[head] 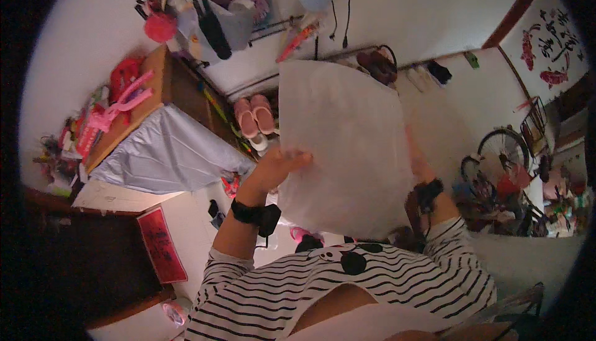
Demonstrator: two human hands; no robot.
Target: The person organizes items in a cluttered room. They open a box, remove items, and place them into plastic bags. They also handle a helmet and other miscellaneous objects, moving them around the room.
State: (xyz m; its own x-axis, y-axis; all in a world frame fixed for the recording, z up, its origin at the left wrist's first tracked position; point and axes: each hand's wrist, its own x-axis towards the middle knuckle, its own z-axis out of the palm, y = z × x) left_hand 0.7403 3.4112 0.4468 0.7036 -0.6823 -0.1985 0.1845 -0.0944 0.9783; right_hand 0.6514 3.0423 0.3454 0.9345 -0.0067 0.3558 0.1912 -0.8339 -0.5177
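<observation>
A large white sheet, perhaps paper or a flat bag, stands upright before my chest. My left hand grips its left side, with blurred fingers lying over the near face. At the opposite edge is my right hand, holding the sheet from the side; its fingertips are blurred and partly hidden. Black bands with small devices sit on both wrists. The sheet covers part of the shoe rack behind it.
To the left stands a cabinet with a silver cloth and toys on top. Pink clogs rest beyond my left hand. Bags hang on the wall. A bicycle is at the right, near a cluttered heap. A red sign is lower left.
</observation>
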